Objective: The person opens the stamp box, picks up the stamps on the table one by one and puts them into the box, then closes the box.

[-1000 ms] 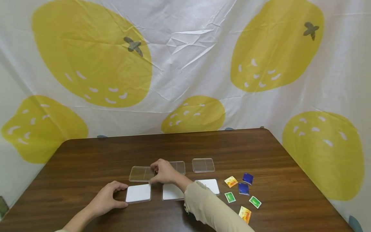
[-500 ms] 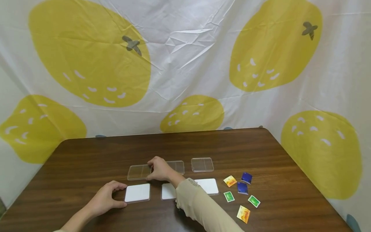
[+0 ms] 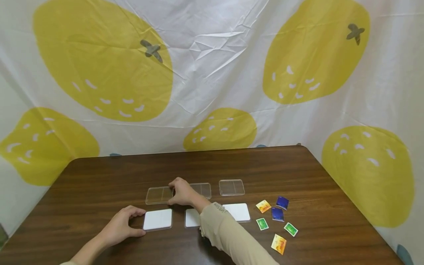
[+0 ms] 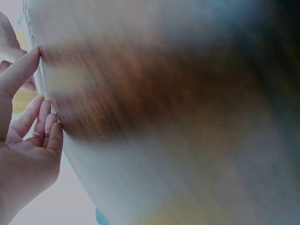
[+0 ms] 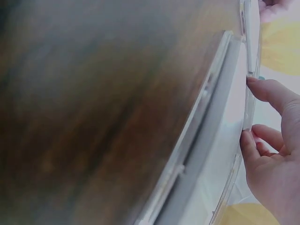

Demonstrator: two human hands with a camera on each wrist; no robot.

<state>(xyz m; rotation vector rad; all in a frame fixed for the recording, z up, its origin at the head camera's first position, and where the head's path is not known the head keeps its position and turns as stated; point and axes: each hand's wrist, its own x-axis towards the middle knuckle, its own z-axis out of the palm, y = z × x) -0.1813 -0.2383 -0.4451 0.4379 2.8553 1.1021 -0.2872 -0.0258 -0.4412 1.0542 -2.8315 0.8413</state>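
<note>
In the head view, my left hand touches the left side of the leftmost flat clear case with a white insert, thumb and fingers spread apart along that edge. My right hand holds the right end of a clear rectangular lid lying behind it, thumb at the near edge and fingers at the far edge. The right wrist view shows thumb and fingertips of the right hand on a clear rim. The left hand has its fingertips at a thin edge in its wrist view.
Two more clear lids lie behind two white-filled cases; my right forearm partly covers the middle case. Small orange, blue and green squares are scattered at the right of the brown table.
Over the last second my right hand has shifted slightly left and away with the clear lid. The left hand keeps its place at the leftmost case.
</note>
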